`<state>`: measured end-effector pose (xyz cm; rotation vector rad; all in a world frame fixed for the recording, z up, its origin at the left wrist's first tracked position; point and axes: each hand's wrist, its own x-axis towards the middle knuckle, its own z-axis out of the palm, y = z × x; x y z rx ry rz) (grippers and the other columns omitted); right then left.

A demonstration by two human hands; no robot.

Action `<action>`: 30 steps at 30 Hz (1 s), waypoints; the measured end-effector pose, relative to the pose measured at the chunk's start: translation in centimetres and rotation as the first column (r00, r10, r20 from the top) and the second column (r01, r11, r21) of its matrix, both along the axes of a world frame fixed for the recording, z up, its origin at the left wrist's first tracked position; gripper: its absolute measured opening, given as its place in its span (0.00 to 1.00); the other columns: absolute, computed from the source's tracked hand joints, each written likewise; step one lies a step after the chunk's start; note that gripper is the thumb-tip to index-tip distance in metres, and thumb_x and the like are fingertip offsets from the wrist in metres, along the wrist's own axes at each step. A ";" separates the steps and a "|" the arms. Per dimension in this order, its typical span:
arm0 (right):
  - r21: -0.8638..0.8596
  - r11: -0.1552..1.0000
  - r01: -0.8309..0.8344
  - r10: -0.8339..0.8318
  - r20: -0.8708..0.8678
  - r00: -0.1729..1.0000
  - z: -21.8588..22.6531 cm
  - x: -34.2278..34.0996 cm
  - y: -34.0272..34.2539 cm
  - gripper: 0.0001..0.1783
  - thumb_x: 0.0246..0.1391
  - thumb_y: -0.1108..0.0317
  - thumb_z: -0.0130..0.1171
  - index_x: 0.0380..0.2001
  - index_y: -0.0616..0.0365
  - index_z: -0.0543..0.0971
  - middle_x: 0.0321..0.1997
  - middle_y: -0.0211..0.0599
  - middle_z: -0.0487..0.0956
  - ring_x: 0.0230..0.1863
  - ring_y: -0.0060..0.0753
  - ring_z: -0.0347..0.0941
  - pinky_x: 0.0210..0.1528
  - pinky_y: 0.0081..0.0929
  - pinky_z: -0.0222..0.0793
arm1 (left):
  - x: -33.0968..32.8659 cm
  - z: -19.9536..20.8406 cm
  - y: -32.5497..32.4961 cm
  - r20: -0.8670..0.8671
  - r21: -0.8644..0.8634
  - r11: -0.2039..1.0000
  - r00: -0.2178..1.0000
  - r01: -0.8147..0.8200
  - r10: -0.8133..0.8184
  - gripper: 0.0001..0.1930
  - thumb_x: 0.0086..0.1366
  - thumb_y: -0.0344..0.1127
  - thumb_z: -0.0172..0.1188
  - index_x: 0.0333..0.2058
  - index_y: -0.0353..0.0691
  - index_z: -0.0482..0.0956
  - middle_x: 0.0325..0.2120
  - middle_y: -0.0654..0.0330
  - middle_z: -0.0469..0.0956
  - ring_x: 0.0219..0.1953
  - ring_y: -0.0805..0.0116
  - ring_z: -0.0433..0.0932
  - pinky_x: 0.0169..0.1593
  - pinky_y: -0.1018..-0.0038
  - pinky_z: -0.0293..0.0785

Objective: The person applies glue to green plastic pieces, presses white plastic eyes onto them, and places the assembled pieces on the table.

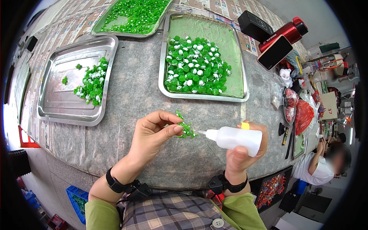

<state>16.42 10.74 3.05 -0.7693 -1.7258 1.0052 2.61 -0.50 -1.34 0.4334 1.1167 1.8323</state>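
Note:
My left hand (153, 129) is closed in a pinch, thumb against forefinger. Whatever small thing lies between its fingertips is too hidden to make out. Beside those fingertips, a little heap of tiny green pieces (187, 131) rests on the grey table cover. My right hand (237, 163) is wrapped round a white squeeze bottle (235, 138), tipped on its side. Its thin nozzle points left, close to the left fingertips and over the heap. A yellow band (245, 125) shows on one finger of the right hand.
Beyond my hands, a green-lined metal tray (237, 73) holds green and white beads. A bare metal tray (57, 92) with green clusters stands left; another tray of green pieces (134, 17) is behind. A phone (275, 52) leans by a red flask (285, 34) at right. A person (318, 168) sits far right.

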 end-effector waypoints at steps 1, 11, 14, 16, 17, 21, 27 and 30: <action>0.020 1.000 -0.004 0.005 -0.014 1.000 0.0 0.0 0.1 0.36 0.34 0.34 0.55 0.26 0.62 0.67 0.24 0.32 0.66 0.25 0.23 0.65 0.27 0.19 0.62 | 0.0 0.0 0.1 -0.002 0.000 1.000 1.000 -0.002 0.002 0.06 0.53 0.25 0.56 0.32 0.34 0.73 0.26 0.61 0.75 0.29 0.76 0.74 0.35 0.82 0.70; -0.299 0.946 -0.127 0.077 -0.175 0.982 -0.3 3.8 7.5 0.21 0.44 0.69 0.57 0.40 0.64 0.63 0.38 0.42 0.72 0.39 0.31 0.71 0.40 0.25 0.66 | 0.0 0.2 0.0 0.049 -0.027 0.999 0.998 -0.029 0.030 0.06 0.53 0.25 0.57 0.31 0.34 0.73 0.25 0.61 0.75 0.28 0.76 0.73 0.34 0.82 0.71; -0.363 0.928 -0.086 0.062 -0.079 0.995 -2.1 6.3 10.7 0.22 0.46 0.73 0.55 0.46 0.64 0.63 0.41 0.42 0.72 0.45 0.29 0.68 0.48 0.23 0.60 | 0.0 0.1 0.2 0.067 -0.064 0.997 0.996 -0.053 0.058 0.06 0.52 0.25 0.57 0.31 0.34 0.73 0.25 0.61 0.75 0.27 0.76 0.74 0.34 0.81 0.71; -0.385 0.923 -0.019 0.045 0.060 0.997 -3.4 7.8 12.1 0.22 0.46 0.73 0.55 0.46 0.63 0.63 0.43 0.43 0.71 0.46 0.28 0.67 0.48 0.23 0.60 | 0.0 0.0 0.1 0.056 -0.082 0.995 0.996 -0.061 0.066 0.06 0.52 0.25 0.57 0.31 0.34 0.73 0.25 0.61 0.75 0.27 0.76 0.74 0.34 0.81 0.72; -0.398 0.917 -0.007 0.025 0.041 0.999 -4.3 8.5 12.5 0.22 0.46 0.74 0.55 0.46 0.64 0.63 0.44 0.42 0.71 0.46 0.27 0.67 0.49 0.23 0.59 | 0.0 0.0 0.1 0.056 -0.079 0.995 0.997 -0.056 0.061 0.06 0.52 0.25 0.57 0.31 0.34 0.73 0.25 0.61 0.75 0.27 0.76 0.74 0.34 0.81 0.72; -0.368 0.929 0.039 0.005 0.119 0.993 -5.5 9.8 13.0 0.22 0.44 0.74 0.56 0.45 0.63 0.63 0.44 0.40 0.71 0.45 0.27 0.67 0.49 0.22 0.59 | 0.0 0.1 0.3 0.071 -0.077 0.996 0.996 -0.050 0.056 0.06 0.53 0.25 0.57 0.31 0.34 0.73 0.25 0.61 0.75 0.27 0.75 0.74 0.33 0.81 0.72; 0.629 0.763 0.149 -0.380 0.250 0.890 1.9 5.0 9.9 0.10 0.38 0.76 0.59 0.29 0.61 0.71 0.33 0.38 0.73 0.32 0.35 0.69 0.35 0.28 0.63 | 0.0 -0.1 0.3 0.069 -0.086 0.996 0.997 -0.037 0.043 0.06 0.53 0.26 0.57 0.31 0.34 0.73 0.25 0.61 0.75 0.27 0.75 0.74 0.33 0.80 0.72; 0.367 0.895 -0.252 -0.005 0.575 0.818 0.8 -0.2 9.5 0.08 0.37 0.74 0.59 0.26 0.61 0.72 0.29 0.39 0.74 0.31 0.37 0.69 0.34 0.27 0.64 | -0.2 -0.3 0.0 0.056 -0.083 0.995 0.997 -0.051 0.056 0.06 0.53 0.26 0.57 0.30 0.34 0.73 0.25 0.61 0.75 0.26 0.75 0.74 0.33 0.80 0.72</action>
